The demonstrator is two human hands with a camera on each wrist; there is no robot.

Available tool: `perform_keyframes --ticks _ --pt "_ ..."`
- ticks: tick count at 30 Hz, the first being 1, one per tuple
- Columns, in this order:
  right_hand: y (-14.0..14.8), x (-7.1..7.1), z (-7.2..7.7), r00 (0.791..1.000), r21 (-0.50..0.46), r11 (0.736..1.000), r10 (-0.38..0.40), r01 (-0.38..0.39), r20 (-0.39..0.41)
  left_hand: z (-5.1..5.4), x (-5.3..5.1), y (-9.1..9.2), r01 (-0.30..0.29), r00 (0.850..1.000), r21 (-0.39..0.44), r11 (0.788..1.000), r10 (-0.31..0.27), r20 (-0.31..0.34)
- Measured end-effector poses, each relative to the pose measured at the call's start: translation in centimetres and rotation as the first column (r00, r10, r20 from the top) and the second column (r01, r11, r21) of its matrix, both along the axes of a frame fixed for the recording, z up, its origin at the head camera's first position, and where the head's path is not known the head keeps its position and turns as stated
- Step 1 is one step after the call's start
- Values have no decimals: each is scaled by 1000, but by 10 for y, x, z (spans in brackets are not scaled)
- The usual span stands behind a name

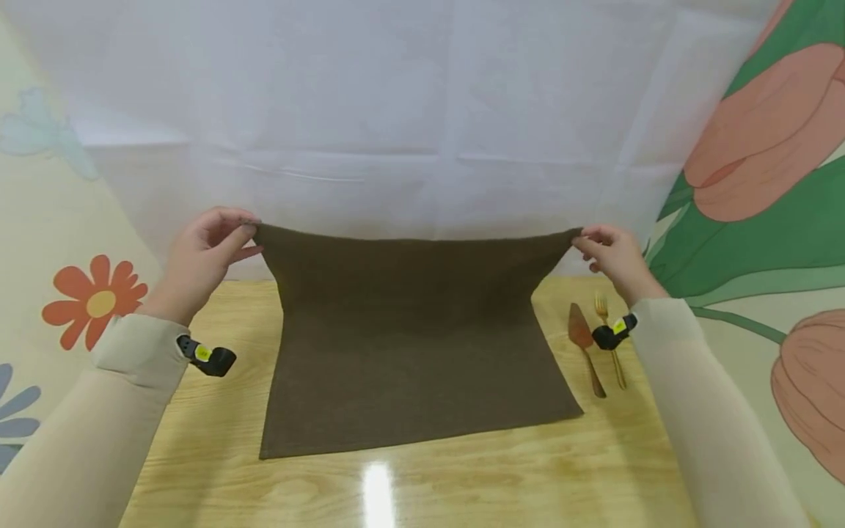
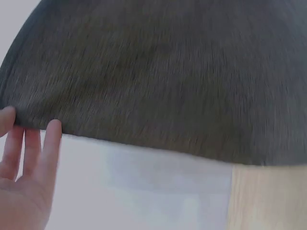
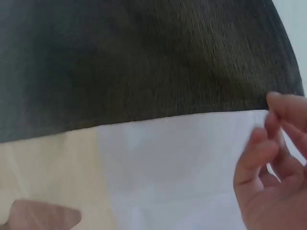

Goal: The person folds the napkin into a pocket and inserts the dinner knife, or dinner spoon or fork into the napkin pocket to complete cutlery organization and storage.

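A dark brown cloth point(image 1: 409, 352) is stretched between both hands, its far edge lifted and sagging slightly, its near part lying on the table. The left hand point(image 1: 205, 257) pinches the far left corner between thumb and fingers; in the left wrist view that hand point(image 2: 31, 167) has its fingertips at the edge of the cloth point(image 2: 144, 76). At the far right corner, the right hand point(image 1: 614, 257) pinches the cloth with thumb and finger. The right wrist view shows this hand point(image 3: 278, 167) gripping the corner of the cloth point(image 3: 144, 62), other fingers curled.
Right of the cloth, a cake server point(image 1: 580, 330) and a gold fork point(image 1: 601, 308) lie on the wooden table point(image 1: 462, 484). A white sheet point(image 1: 409, 95) hangs behind the table, and walls with painted flowers stand on both sides.
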State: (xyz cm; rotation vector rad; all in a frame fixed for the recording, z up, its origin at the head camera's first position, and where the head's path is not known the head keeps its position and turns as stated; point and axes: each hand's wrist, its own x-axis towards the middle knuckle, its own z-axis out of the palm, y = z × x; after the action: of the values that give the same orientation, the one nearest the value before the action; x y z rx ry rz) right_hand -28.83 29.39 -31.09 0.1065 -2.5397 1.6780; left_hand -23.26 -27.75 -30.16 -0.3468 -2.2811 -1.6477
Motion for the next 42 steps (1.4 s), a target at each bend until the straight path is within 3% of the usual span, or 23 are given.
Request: perform_keyframes --ticks 3,6,10,15,18,20,22,23,25,27,29,31,33,38,42 --pt "4 7 -7 993 -75 994 90 -85 71 -4 7 -10 -51 999 -231 972 53 6" --pt "6 15 -13 979 -179 974 164 -142 118 -7 16 -13 -14 1000 -283 959 20 21" --pt "7 24 -20 964 -286 941 227 -181 136 -11 28 -13 69 996 -249 966 -54 67" --pt "7 37 -24 944 -396 898 278 -191 176 -18 44 -15 88 987 -233 968 -53 150" --pt "5 45 -25 935 -390 903 280 -180 218 -25 52 -18 125 972 -69 990 -108 209" --pt "5 50 -27 933 -383 909 268 -164 238 -29 57 -20 148 957 44 988 -155 245" --pt "7 54 -29 930 -390 907 270 -158 250 -33 62 -22 129 946 44 991 -136 295" --pt "8 55 -30 928 -397 904 275 -161 251 -35 64 -22 107 940 -15 994 -97 327" --pt "11 57 -34 923 -388 903 295 -186 246 -39 68 -23 97 919 -135 986 -37 392" --pt "15 60 -38 916 -367 905 316 -214 245 -44 71 -23 101 898 -268 958 28 440" --pt "18 63 -43 912 -343 909 330 -237 243 -51 72 -22 139 881 -319 937 30 472" --pt "19 66 -49 908 -323 913 336 -249 250 -60 73 -23 184 867 -301 936 -10 499" --pt "21 68 -54 906 -306 918 335 -253 257 -68 74 -25 219 842 -262 940 -47 537" --pt "22 75 -62 907 -232 939 314 -253 282 -84 79 -31 264 746 -105 959 -134 652" --pt "23 83 -65 911 -106 962 272 -251 309 -91 83 -30 300 700 -51 953 -183 690"
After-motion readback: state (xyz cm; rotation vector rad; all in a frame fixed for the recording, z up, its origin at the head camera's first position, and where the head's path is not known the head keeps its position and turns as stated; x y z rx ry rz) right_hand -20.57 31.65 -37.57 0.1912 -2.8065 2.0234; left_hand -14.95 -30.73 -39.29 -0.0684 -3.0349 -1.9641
